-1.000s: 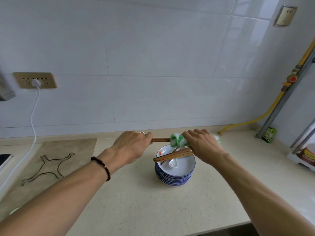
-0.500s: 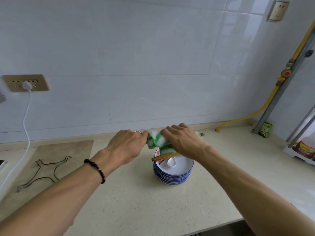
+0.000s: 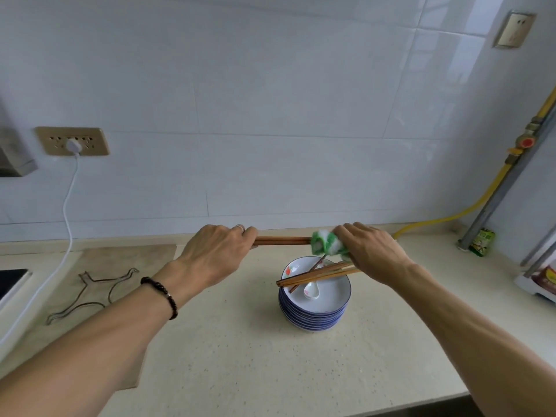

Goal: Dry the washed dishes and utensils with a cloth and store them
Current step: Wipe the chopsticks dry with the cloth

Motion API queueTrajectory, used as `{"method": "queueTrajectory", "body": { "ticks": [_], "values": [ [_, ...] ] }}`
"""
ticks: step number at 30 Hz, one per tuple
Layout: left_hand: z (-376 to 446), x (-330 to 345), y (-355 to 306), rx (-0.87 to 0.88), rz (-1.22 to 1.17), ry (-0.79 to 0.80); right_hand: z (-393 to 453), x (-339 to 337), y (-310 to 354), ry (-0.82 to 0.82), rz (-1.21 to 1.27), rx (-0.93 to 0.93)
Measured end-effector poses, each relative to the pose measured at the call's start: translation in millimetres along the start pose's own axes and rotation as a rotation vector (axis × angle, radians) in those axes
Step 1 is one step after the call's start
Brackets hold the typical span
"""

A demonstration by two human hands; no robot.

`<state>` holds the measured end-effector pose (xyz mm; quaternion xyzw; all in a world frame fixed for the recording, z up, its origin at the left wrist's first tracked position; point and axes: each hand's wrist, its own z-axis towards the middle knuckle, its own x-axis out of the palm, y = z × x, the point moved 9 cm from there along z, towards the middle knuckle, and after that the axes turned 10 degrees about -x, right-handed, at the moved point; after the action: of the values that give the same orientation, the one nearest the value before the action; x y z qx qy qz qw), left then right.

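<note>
My left hand (image 3: 215,254) grips one end of a pair of brown chopsticks (image 3: 282,241), held level above the counter. My right hand (image 3: 371,251) grips a green and white cloth (image 3: 326,244) wrapped round the chopsticks' other end. Below them stands a stack of blue-rimmed white plates (image 3: 314,311). Several more chopsticks (image 3: 316,276) and a small white spoon (image 3: 312,290) lie on the top plate.
A wire trivet (image 3: 90,291) lies on a mat at the left. A white cable (image 3: 64,224) runs down from the wall socket (image 3: 72,141). A yellow hose (image 3: 451,218), a grey pipe and a green packet (image 3: 482,242) stand at the back right. The counter edge (image 3: 331,407) is near me.
My right hand with the cloth slid right along the chopsticks, away from my left hand, baring the brown shafts between the hands again.
</note>
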<state>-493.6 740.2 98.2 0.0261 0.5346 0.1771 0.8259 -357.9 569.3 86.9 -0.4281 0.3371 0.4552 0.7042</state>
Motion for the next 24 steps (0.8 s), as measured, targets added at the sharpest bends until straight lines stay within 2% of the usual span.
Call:
{"method": "queueTrajectory", "body": {
  "ticks": [2,5,7,11,17,22,24],
  "values": [
    [2,0,-5,0.008,0.000,-0.020,6,-4,11,-0.014,-0.065,0.008],
    [8,1,-25,0.045,-0.027,-0.027,29,-8,44,-0.058,-0.077,-0.099],
    [5,-1,-25,0.078,-0.030,-0.031,24,-9,43,-0.046,-0.061,-0.147],
    [-4,-5,-3,0.085,-0.039,-0.055,-4,-12,16,-0.046,-0.085,-0.082],
    [-4,-2,4,0.033,-0.008,-0.047,13,-27,41,-0.107,-0.145,-0.122],
    [-16,2,13,0.103,-0.057,-0.038,2,-18,41,-0.026,-0.077,-0.188],
    [-24,10,36,0.039,-0.031,0.008,-14,-22,19,-0.004,-0.049,-0.096]
  ]
}}
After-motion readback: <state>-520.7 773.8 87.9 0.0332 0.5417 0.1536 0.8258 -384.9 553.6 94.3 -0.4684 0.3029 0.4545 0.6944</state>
